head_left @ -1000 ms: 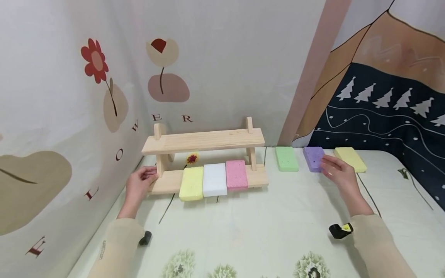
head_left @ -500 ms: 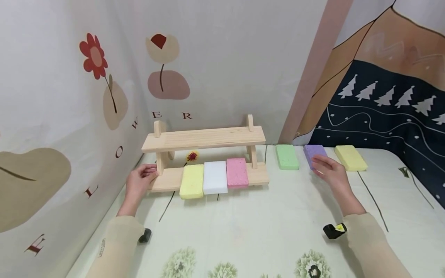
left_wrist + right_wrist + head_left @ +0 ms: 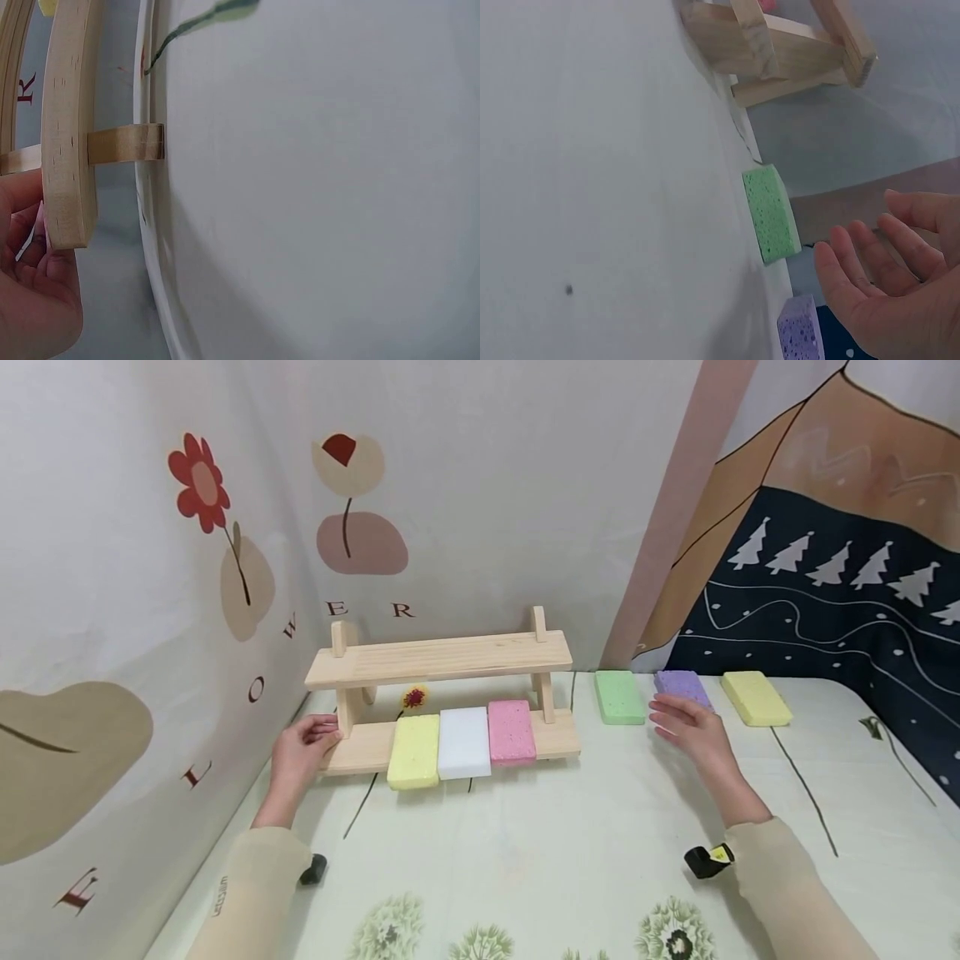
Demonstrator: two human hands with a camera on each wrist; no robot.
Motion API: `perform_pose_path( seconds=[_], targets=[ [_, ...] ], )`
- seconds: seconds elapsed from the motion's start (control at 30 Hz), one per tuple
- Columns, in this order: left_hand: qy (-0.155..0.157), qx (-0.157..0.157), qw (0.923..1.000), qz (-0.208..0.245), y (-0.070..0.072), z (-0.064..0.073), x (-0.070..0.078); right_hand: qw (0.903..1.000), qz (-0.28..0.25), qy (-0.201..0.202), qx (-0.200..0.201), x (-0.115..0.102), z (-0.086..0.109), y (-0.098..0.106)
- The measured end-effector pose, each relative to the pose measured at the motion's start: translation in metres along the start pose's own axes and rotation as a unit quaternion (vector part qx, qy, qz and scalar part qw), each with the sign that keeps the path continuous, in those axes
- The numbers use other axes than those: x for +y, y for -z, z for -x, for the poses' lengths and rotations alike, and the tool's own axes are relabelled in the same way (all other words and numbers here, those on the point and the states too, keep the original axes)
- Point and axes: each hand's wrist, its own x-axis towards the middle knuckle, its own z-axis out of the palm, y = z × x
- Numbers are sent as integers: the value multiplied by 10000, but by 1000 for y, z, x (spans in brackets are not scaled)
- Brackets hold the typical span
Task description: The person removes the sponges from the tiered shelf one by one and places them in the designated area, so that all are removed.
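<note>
At the left end of a two-tier wooden shelf (image 3: 442, 660), my left hand (image 3: 296, 760) grips the lower board beside the upright. The left wrist view shows fingers and thumb around the board's end (image 3: 69, 150). Lying across the lower board are a yellow sponge (image 3: 414, 752), a white sponge (image 3: 465, 743) and a pink sponge (image 3: 512, 732), their front ends jutting past its edge. My right hand (image 3: 697, 739) holds nothing; its fingers are loosely extended, overlapping the purple sponge (image 3: 690, 683) in the head view. The green sponge (image 3: 770, 214) lies just left of the fingertips.
A second yellow sponge (image 3: 756, 699) lies right of the purple one, near the back of the cloth-covered table (image 3: 570, 852). Printed cloth walls (image 3: 480, 510) rise close behind the shelf and on the left. Bare wood shows on the top tier.
My right hand has moved left, from the gap between the purple and right yellow sponges to the front of the purple one, toward the green sponge. The left hand stays on the shelf.
</note>
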Motion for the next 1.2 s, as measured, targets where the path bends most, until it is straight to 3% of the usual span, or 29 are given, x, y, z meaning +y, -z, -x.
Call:
perform_pose_path(
  seconds=[0.27, 0.6, 1.2],
  targets=[
    [125, -19, 9999, -10, 0, 2, -2, 9994, 212, 26, -259, -6, 3, -13],
    [52, 16, 10000, -40, 1, 1, -3, 9981, 209, 343, -466, -22, 9, -28],
    [134, -67, 9999, -55, 0, -1, 0, 9954, 120, 86, -951, -32, 10, -70]
  ],
)
